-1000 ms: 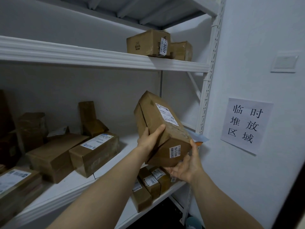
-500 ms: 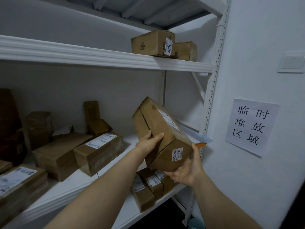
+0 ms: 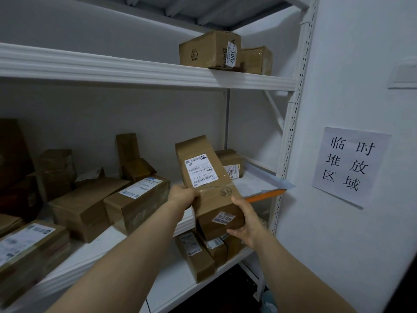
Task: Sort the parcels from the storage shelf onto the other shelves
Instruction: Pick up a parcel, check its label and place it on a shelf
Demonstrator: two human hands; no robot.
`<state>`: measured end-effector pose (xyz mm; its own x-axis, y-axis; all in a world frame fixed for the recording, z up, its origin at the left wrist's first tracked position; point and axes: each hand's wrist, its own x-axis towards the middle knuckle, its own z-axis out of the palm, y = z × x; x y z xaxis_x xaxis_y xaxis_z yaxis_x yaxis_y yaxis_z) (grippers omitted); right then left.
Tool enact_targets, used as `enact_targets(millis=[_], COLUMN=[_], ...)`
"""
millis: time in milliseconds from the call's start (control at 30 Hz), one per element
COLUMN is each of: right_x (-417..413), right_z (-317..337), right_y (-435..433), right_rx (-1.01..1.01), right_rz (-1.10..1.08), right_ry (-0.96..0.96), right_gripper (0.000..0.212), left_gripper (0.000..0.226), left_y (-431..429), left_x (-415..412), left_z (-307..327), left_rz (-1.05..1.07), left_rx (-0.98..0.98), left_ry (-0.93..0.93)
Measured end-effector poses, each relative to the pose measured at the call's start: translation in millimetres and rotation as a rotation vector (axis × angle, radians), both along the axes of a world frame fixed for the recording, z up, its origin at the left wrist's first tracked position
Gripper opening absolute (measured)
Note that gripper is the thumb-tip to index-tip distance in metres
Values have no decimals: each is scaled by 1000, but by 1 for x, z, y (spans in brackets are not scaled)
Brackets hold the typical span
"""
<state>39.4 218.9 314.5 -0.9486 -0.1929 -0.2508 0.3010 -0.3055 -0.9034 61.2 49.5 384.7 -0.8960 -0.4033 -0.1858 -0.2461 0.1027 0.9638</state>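
Observation:
I hold a long brown cardboard parcel [image 3: 209, 181] in front of the white storage shelf [image 3: 158, 77], its white shipping label facing me and a small sticker on its near end. My left hand [image 3: 184, 195] grips its left side near the middle. My right hand [image 3: 246, 222] holds its near right corner, thumb on top and fingers beneath. The parcel hangs tilted over the right part of the middle shelf board [image 3: 252, 184], not touching it.
Several brown parcels [image 3: 135, 199] lie on the middle shelf at left, and a small one [image 3: 232, 163] behind the held parcel. Two boxes [image 3: 212, 50] sit on the upper shelf; several more [image 3: 198, 254] lie on the lower one. A paper sign [image 3: 349, 166] hangs on the right wall.
The parcel has turned so its labelled face points at me and has dropped a little lower. My right thumb now lies on top of it, and a small parcel behind it has come into sight.

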Motion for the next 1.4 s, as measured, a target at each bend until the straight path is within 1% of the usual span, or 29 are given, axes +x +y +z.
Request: enact_targets(millis=[67, 100, 133, 233, 333, 367, 433, 500, 533, 600, 667, 733, 767, 800, 833, 867, 967, 1033, 1167, 1267, 1333, 1400], right_x=[-2, -2, -2, -1, 3, 6, 9, 11, 10, 9, 5, -2, -4, -5, -4, -2, 3, 5, 2, 0, -1, 0], right_z=[-2, -2, -2, -1, -4, -6, -11, -14, -14, -12, -12, -13, -14, -14, -16, -17, -21, -25, -32, -34, -36, -38], right_y=[-4, -6, -8, -15, -23, -26, -32, -32, -31, -23, -16, -11, -9, -7, -5, -4, 1, 3, 2, 0, 0, 2], right_rx=[45, 96, 172, 529, 856, 949, 1052, 1057, 1037, 936, 690, 405, 359, 389, 462, 540, 659, 673, 689, 694, 695, 656], right_rz=[-4, -10, -22, -68, -51, -44, -23, 9, 29, 55, 4, -167, -223, -228, -194, -149, -80, -56, -40, -38, -30, -26], right_ry=[36, 62, 89, 173, 299, 344, 396, 411, 420, 392, 278, 150, 111, 85, 74, 77, 106, 100, 87, 89, 91, 89], right_gripper=[120, 121, 116, 103, 105, 107, 112, 119, 122, 121, 108, 86, 74, 62, 53, 48, 43, 45, 45, 46, 46, 46], left_gripper=[11, 8, 4, 40, 72, 78, 78, 72, 65, 49, 44, 44, 43, 41, 38, 33, 28, 36, 87, 120, 128, 131], left_y=[-2, -2, -1, 8, 13, 13, 14, 15, 14, 12, 10, 11, 11, 12, 13, 15, 20, 22, 23, 28, 32, 36], left_x=[2, 3, 4, 11, 9, 7, 5, 4, 4, 3, 2, 5, 6, 6, 7, 8, 9, 10, 5, 5, 2, -1], left_z=[-3, -5, -5, -4, -10, -12, -16, -21, -25, -30, -33, -35, -36, -39, -42, -45, -55, -56, -59, -53, -49, -47], left_rz=[20, 18, 8, -39, -80, -94, -96, -105, -96, -72, -74, -98, -107, -119, -137, -149, -133, -137, -119, -68, -11, 17], left_rx=[-17, -24, -26, 56, 88, 80, 60, 4, -31, -59, -57, -82, -105, -126, -138, -142, -151, -170, -177, -325, -423, -431], left_ry=[-19, -34, -44, -56, -87, -87, -93, -137, -146, -144, -149, -168, -181, -199, -215, -223, -227, -244, -314, -317, -332, -351])
